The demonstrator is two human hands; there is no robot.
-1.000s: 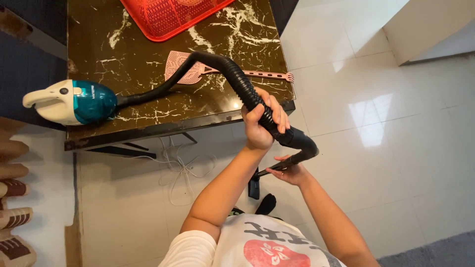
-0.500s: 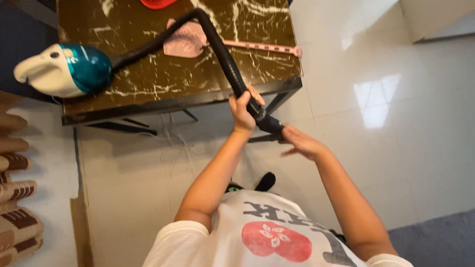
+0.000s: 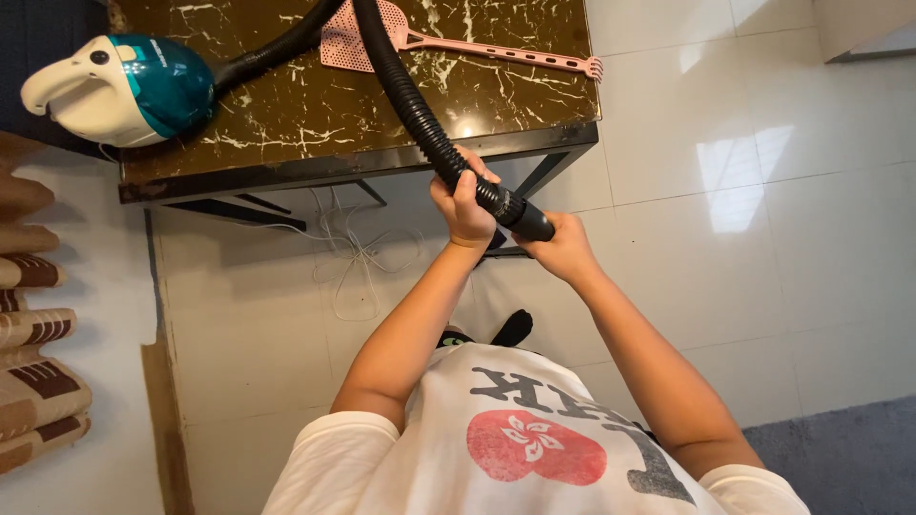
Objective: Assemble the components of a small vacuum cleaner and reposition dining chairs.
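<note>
The person is standing over a white tiled floor (image 3: 763, 315) and looking down at both bare hands, which are working on a black ribbed vacuum hose (image 3: 405, 95). The left hand (image 3: 463, 205) is wrapping its grip around the hose just above the smooth black cuff (image 3: 520, 217) at the hose's end, fingers curled over the ribs and thumb lying along them, so that grip is clamped on the hose. The right hand (image 3: 565, 246) is closing around the very tip of the cuff from below; its fingers are mostly hidden behind the cuff, so it appears to be gripping the cuff's end, though how tightly is hard to tell.

The hose is held in the air in front of the table (image 3: 315, 162), a dark brown marble-patterned top on a black metal frame. From the hands it is running up and over the table's front edge, rising out of the top of the view, then coming back down as a thinner black length to a small teal and white handheld vacuum cleaner (image 3: 110, 76), which is lying at the table's left end, its white nozzle hanging past the edge.

A pink fly swatter (image 3: 458, 43) is lying flat on the table, partly crossed by the hose. Thin white cords (image 3: 358, 262) are trailing on the floor beneath the table. Striped brown cushions (image 3: 33, 353) are stacked at the left edge.
</note>
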